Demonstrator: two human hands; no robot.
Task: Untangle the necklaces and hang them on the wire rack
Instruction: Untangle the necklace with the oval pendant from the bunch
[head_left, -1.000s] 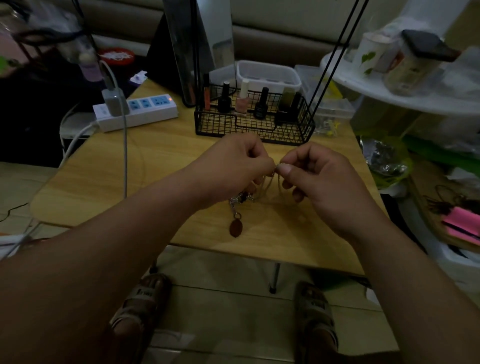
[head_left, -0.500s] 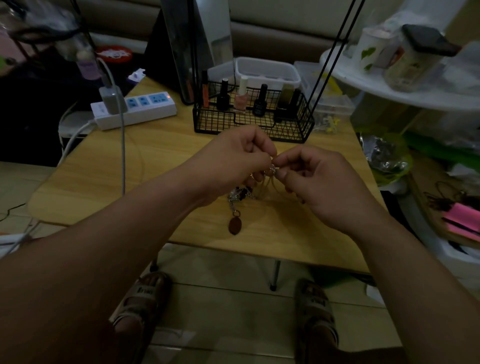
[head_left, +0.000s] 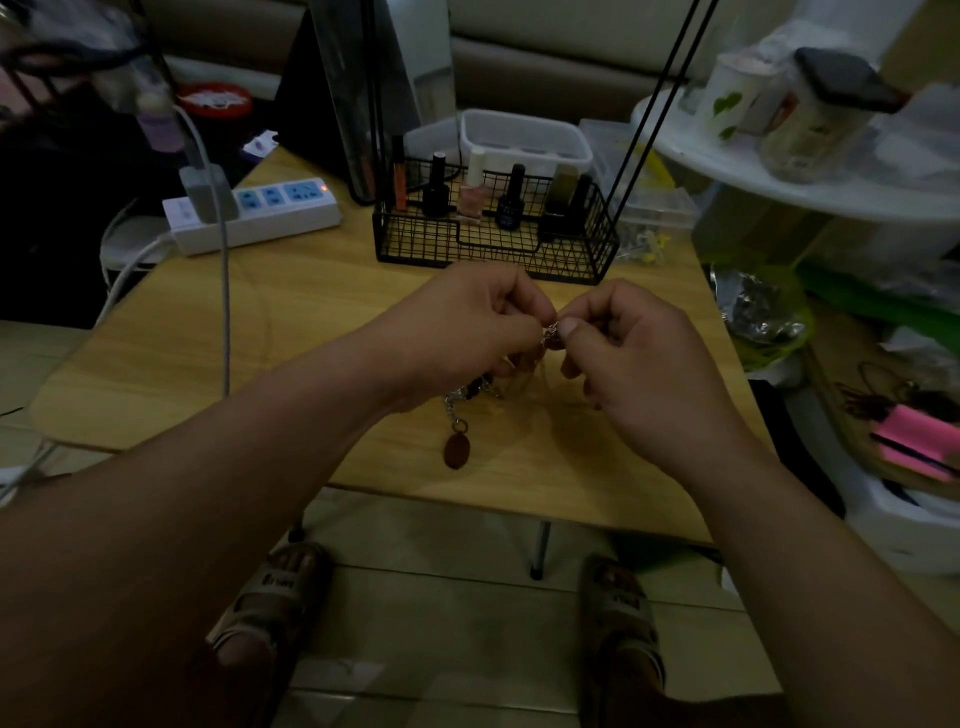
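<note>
Above the wooden table (head_left: 208, 358) my left hand (head_left: 467, 332) and my right hand (head_left: 639, 358) meet fingertip to fingertip. Both pinch a small silver knot of tangled necklaces (head_left: 551, 332) between thumb and forefinger. Chain hangs down under my left hand to the tabletop, ending in a brown oval pendant (head_left: 457, 451) that lies flat. Behind my hands stands the black wire rack (head_left: 493, 249); two thin black rods (head_left: 654, 114) rise from its right side. Most of the chain is hidden by my left hand.
Several nail polish bottles (head_left: 511, 200) stand in the rack's basket. A white power strip (head_left: 260, 213) with a plugged-in charger and cable lies at the back left. A dark mirror stand (head_left: 363, 93) is behind the rack. Cluttered white shelves (head_left: 779, 176) are at the right.
Both hands have drawn closer together and lifted slightly toward the rack, still pinching the knot. The pendant stays on the table.
</note>
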